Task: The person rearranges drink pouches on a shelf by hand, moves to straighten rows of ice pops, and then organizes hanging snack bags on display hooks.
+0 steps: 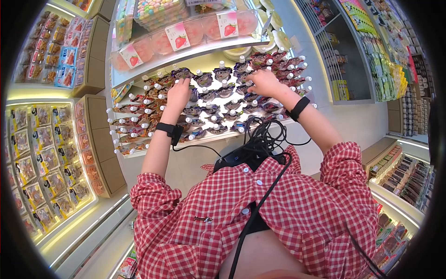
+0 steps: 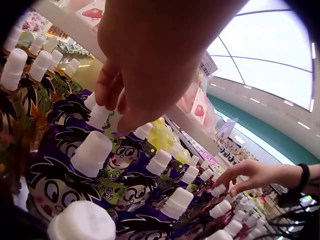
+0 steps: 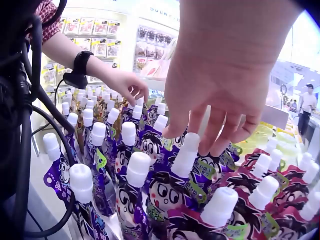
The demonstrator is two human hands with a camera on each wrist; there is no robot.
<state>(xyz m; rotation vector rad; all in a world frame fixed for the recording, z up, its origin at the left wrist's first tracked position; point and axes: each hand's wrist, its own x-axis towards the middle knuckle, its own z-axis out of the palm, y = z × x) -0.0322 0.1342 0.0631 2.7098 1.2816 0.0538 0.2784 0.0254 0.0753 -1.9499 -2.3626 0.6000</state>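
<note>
Rows of drink pouches with white screw caps and cartoon faces fill a lit display shelf. My left hand (image 1: 180,92) reaches down over the left-middle rows. Its bent fingertips (image 2: 103,97) overlap the white cap (image 2: 98,116) of a purple pouch, and the thumb hangs to the right; I cannot tell whether they pinch it. My right hand (image 1: 268,84) is lowered over the right-middle rows, beside the red pouches (image 1: 290,65). In the right wrist view, its thumb and fingers (image 3: 215,135) curl around the white cap (image 3: 187,150) of a purple pouch. Both hands point downward.
Behind the pouches runs a raised ledge with pink strawberry packs (image 1: 179,37). Yellow-green goods (image 3: 262,137) lie beyond the back row. Black cables (image 1: 267,135) hang in front of the body near the shelf's front edge. Shelves of packets (image 1: 44,158) stand at the left.
</note>
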